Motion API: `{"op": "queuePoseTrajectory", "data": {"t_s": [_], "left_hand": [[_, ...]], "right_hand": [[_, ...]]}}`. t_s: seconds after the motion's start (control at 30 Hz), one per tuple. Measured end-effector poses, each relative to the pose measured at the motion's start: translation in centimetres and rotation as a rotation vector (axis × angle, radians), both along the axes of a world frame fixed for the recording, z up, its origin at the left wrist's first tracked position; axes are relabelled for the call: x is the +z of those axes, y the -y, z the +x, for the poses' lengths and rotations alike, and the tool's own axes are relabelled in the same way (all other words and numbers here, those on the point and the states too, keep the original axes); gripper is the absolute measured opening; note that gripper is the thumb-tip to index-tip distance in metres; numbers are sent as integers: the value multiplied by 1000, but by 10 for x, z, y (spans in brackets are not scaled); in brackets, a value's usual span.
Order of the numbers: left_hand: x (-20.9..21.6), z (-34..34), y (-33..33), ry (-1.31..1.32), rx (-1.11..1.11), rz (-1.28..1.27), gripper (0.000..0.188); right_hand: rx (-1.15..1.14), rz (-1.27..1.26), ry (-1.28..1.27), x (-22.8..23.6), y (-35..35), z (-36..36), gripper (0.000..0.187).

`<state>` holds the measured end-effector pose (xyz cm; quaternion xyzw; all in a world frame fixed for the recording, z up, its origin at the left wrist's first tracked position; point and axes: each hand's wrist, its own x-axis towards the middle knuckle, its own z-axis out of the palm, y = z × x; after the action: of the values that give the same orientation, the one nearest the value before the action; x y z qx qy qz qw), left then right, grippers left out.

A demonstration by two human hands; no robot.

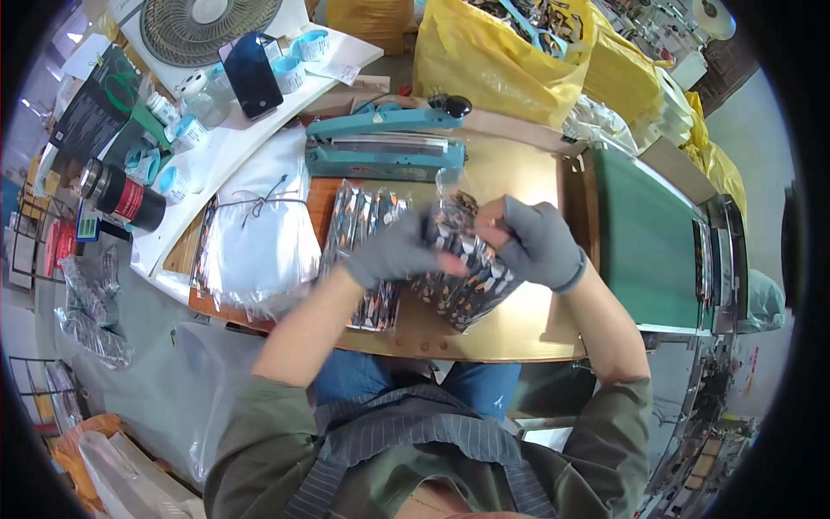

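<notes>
Both my hands wear grey gloves and hold a clear plastic bag [467,268] stuffed with small patterned pieces, just above the wooden table [519,320]. My left hand [393,251] grips the bag's left side near its top. My right hand [536,246] pinches the open top edge on the right. Directly left of the bag lies a flat stack of patterned packets [363,225]. Behind my hands sits a teal heat sealer [385,147] with its arm down.
A bundle of white bags tied with string [259,225] lies at the left. A green conveyor belt [644,233] runs along the right. Yellow sacks [493,60] stand behind. A dark flask [121,197], tape rolls, a phone [252,73] and a fan [203,26] crowd the back left.
</notes>
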<state>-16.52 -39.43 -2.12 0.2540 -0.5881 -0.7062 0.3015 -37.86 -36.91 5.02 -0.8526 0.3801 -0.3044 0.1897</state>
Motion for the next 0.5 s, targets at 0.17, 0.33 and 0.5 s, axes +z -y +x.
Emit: {"op": "queuePoseTrajectory", "data": {"t_s": [0.17,0.33,0.5], "left_hand": [[-11,-21,4,-16,293,74,41],[-47,0,46,116,368,415,39],[-56,40,95,139,480,580,41]], "right_hand": [[-426,-379,-123,-13,86,-26,16],[-673,-89,59,-44,192,5,47],[-446,-161,-145,14,188,85,40]]}}
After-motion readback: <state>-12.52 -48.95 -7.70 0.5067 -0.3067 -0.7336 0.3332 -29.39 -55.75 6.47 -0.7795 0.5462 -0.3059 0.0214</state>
